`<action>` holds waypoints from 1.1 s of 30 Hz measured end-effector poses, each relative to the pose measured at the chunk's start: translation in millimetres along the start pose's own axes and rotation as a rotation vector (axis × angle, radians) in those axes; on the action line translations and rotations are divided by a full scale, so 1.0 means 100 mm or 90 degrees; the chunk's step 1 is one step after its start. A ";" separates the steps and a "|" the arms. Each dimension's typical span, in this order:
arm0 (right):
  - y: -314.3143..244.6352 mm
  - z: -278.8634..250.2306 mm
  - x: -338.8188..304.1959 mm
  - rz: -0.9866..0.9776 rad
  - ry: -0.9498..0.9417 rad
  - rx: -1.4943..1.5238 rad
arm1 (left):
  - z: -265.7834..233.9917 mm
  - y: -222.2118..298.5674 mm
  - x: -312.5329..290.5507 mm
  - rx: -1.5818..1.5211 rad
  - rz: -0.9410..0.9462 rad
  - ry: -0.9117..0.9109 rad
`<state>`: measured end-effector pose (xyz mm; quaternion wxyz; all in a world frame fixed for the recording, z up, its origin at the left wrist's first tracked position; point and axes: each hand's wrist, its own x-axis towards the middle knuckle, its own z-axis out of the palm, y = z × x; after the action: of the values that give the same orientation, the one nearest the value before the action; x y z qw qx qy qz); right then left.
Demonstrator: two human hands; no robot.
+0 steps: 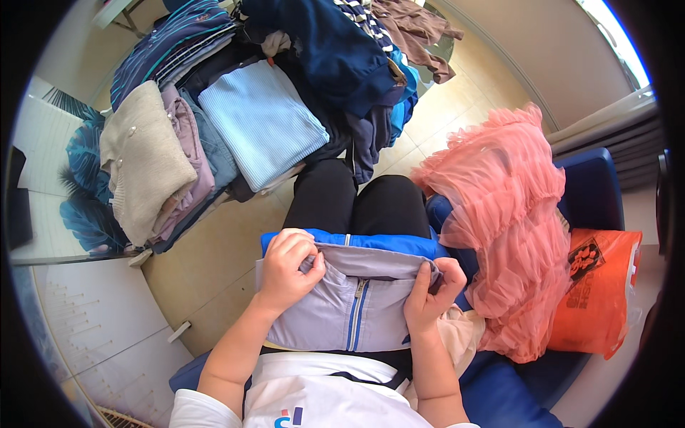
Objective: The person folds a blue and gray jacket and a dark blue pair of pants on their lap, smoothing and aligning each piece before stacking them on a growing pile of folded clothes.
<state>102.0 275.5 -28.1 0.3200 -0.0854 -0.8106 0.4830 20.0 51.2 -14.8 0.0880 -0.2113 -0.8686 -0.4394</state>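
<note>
Across the seated person's lap lay a folded pale grey zip-up jacket [303, 317], its bright blue section [392, 245] showing along the far edge over the black trousers [322, 196]. The left hand [289, 265] was nearly closed, its fingers curled and its thumb pinching the left end of a turned-over grey flap [378, 264] on the jacket. The right hand [437, 292] gripped the flap's opposite end, its thumb laid on the cloth and its fingers bent, so that the strip stretched between the two hands. Below the flap, the zip [357, 310], edged in blue and white, ran down the middle of the jacket toward the person's white T-shirt [328, 392]. Beyond the knees stood piles of clothing: a light blue ribbed garment [264, 125] folded flat, a beige knit sweater [146, 153] to its left with a mauve garment [191, 135] between them, and a dark navy garment [335, 64] farther back. Striped clothes [168, 43] were stacked at the far left. To the person's right, a ruffled coral-pink tulle garment [499, 235] was draped over a navy seat [596, 185], just beside an orange bag [606, 299]. Pale tiles [193, 278] covered the floor.
</note>
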 end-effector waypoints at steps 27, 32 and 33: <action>0.02 0.16 0.47 0.033 -0.242 -0.265 | 0.04 -0.25 0.11 0.199 -0.147 -0.021; 0.07 0.16 0.46 0.020 -0.239 -0.270 | 0.07 -0.30 0.15 0.175 -0.124 -0.031; 0.05 0.16 0.47 0.017 -0.233 -0.271 | 0.09 -0.29 0.14 0.175 -0.115 -0.028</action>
<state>54.6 288.0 -17.2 0.1369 -0.0729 -0.9367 0.3138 -5.5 46.7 -36.5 0.0574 -0.1274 -0.9378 -0.3177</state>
